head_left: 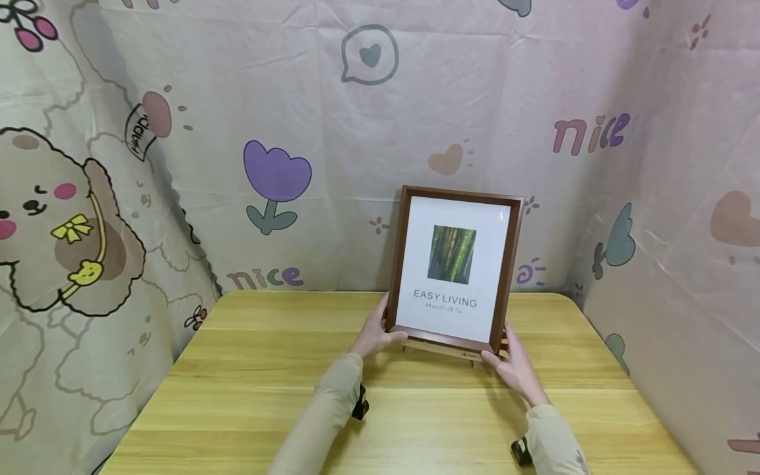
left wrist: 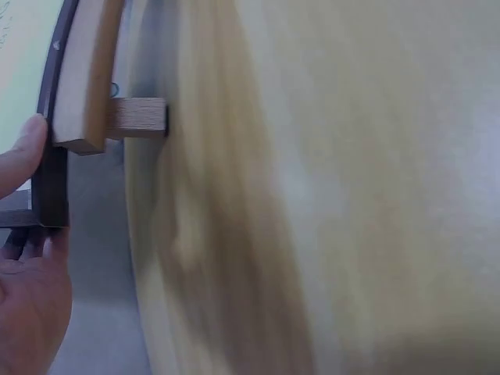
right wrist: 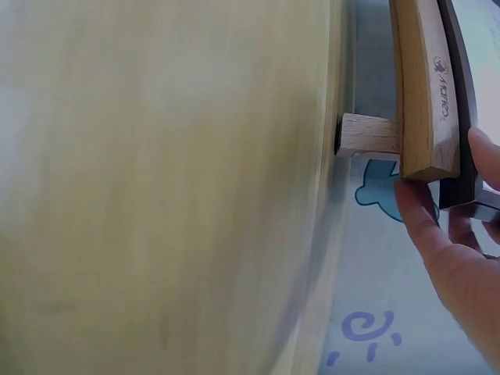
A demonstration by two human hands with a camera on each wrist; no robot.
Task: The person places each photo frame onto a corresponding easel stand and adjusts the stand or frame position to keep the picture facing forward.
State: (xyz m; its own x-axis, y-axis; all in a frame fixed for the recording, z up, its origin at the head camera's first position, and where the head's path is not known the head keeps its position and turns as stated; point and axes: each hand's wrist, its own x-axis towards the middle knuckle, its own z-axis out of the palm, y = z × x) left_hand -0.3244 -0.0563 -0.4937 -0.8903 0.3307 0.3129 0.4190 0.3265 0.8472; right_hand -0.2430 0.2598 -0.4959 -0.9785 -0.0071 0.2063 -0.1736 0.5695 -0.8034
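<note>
A: Fingers (left wrist: 56, 247) of the left hand (head_left: 374, 335): curled behind the lower left of one brown picture frame (head_left: 399, 264), thumb laid across the front. Pinching the frame between the two.

B: And the right hand (head_left: 516, 366)?

A: Matching grip, lower right corner: thumb on the front, some fingers tucked behind. One fingertip (right wrist: 409, 197) at the end of the ledge (right wrist: 426, 86) of a wooden stand, touching by appearance.

B: Place of the frame?

A: Right of centre, toward the far side of the wood-grain table (head_left: 267, 343), printed cloth (head_left: 356, 132) beyond. Roughly upright, tipped slightly sideways, with lower edge along the ledge and overhanging at left and right. Fitted with a white sheet (head_left: 457, 316), green bamboo picture, lettered EASY LIVING.

B: Fully seated on the ledge?

A: Cannot tell. Upper part of the stand hidden behind the frame; short feet visible below, near the tabletop.

B: Step in hand?

A: By judgement, placing or squaring the frame on the stand. Probably late in the work, with frame and ledge together.

B: Next move?

A: Likely calls for levelling both lower corners, centring over the ledge, leaning back gently onto the support, then loosening both grips evenly. Chief risk: sliding off the narrow ledge or tipping the stand.
</note>
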